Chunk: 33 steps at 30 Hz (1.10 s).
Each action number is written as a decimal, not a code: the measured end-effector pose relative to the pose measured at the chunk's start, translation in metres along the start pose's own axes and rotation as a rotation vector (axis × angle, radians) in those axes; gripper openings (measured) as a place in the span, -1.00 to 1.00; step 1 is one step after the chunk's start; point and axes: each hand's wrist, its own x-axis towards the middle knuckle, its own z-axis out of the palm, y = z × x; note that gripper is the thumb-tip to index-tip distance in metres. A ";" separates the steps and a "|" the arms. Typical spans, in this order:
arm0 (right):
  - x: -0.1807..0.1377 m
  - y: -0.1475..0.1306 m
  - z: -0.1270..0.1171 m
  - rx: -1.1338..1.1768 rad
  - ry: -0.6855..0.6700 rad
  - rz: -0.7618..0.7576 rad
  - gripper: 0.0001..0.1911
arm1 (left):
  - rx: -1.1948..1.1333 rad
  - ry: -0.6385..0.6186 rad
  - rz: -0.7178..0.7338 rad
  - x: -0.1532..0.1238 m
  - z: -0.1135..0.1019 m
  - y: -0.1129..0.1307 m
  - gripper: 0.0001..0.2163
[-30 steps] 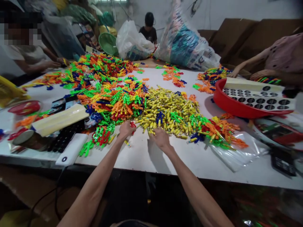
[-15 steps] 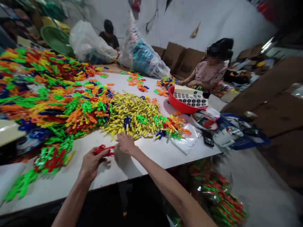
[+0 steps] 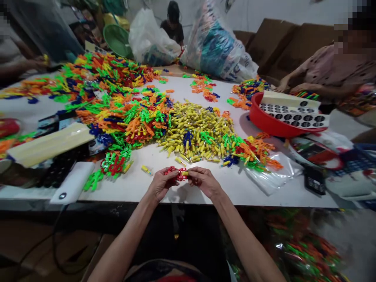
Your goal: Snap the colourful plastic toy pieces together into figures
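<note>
Above the near edge of the white table [image 3: 229,192], my left hand [image 3: 160,184] pinches a small red plastic figure [image 3: 182,178]. My right hand [image 3: 206,181] meets it from the right, its fingertips closed on a short yellow tube-like piece [image 3: 185,173] against the figure. Fingers hide part of both. Just beyond lies a heap of yellow pieces [image 3: 199,125], a few blue and green figures on top. One loose yellow piece [image 3: 146,169] rests left of my hands. Further left are green and red figures [image 3: 114,163] and a big multicoloured pile [image 3: 108,86].
At right stand a red basin [image 3: 264,120] with sheets of round black stickers [image 3: 293,111], clear plastic bags [image 3: 273,182] and a calculator [image 3: 315,181]. A white device [image 3: 73,183] with a cable sits left. Co-workers are at left, back and right; full bags [image 3: 220,51] stand behind.
My right hand has come back from the yellow heap with a yellow piece and now meets the red figure in my left hand. The view has turned left.
</note>
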 end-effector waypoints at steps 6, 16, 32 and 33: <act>-0.006 -0.004 0.000 -0.003 -0.024 0.005 -0.75 | -0.031 -0.066 -0.013 -0.002 0.000 -0.004 -0.80; -0.012 -0.001 0.002 -0.025 -0.033 0.018 -0.71 | -0.050 -0.190 -0.096 -0.001 -0.005 -0.010 -0.77; -0.020 -0.008 0.006 -0.227 0.040 -0.074 -0.67 | -0.018 -0.208 -0.038 0.003 -0.004 -0.018 -0.71; -0.022 -0.008 0.007 -0.284 0.073 -0.111 -0.67 | 0.021 -0.188 -0.019 0.003 -0.004 -0.018 -0.70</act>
